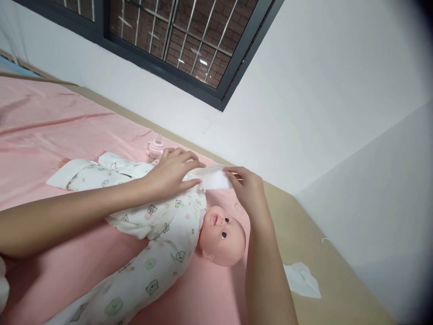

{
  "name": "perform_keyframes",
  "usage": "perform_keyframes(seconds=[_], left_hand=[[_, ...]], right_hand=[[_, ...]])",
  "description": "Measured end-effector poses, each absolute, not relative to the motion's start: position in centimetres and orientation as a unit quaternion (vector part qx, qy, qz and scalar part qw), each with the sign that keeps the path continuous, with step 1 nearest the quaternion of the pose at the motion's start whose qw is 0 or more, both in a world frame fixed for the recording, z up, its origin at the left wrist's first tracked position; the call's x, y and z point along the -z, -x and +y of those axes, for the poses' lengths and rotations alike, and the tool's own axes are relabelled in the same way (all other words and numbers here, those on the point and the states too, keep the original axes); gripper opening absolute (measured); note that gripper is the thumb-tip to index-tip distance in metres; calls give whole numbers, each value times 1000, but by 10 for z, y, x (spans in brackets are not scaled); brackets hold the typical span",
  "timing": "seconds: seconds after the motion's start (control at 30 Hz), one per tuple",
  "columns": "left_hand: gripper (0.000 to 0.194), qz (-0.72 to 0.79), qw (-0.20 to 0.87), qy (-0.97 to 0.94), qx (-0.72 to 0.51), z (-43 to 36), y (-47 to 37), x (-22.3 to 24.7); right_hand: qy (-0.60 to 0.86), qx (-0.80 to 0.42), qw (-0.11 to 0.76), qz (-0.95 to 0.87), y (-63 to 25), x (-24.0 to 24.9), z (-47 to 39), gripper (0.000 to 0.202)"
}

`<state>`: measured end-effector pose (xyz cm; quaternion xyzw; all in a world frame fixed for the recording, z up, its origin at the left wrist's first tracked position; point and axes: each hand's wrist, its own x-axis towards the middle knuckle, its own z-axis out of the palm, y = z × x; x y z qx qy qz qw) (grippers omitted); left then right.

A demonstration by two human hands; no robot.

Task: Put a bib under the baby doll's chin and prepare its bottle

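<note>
From here, the job looks midway. The doll (176, 214) lies face up on the pink sheet (203, 298), dressed down to the ankles, its near sleeve (125, 280) laid out loose; that much seems done. What seems left is at its far shoulder, where a thin white piece (215, 177) is stretched between two hands and not yet let go.

Counting twelve as straight away from the person, the doll's crown points to four o'clock and its feet to ten — that is its long axis. The near sleeve runs off towards eight. The white piece spans roughly nine to three.

The right hand (248, 189) pinches the piece's three-o'clock end, thumb against fingertips. The left hand (176, 174) lies palm down over the far shoulder, thumb spread from loosely curled fingers — whether it grips any cloth, I can't tell; its underside is hidden. A bottle (155, 149) stands at eleven from that hand.
</note>
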<state>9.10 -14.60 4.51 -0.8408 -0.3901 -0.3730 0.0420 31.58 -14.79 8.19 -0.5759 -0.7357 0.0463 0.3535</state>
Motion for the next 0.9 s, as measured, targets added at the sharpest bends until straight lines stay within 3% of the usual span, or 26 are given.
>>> perform_keyframes(seconds=[0.1,0.27,0.6,0.9], left_hand=[[32,-423,-7,818,391,-121,-73,-49],[35,-535,-172,714,418,-63,-21,-43],[66,-641,-207,638,373,-19,23,-4],[42,-611,-232,678,336,-17,18,3]], right_hand=[[661,-5,319,-679,-338,-78,-133,22],[736,-3,220,-641,-358,-65,-117,38],[773,-89,56,-625,-366,-58,-112,29],[814,-43,27,-579,-369,-60,-110,38]])
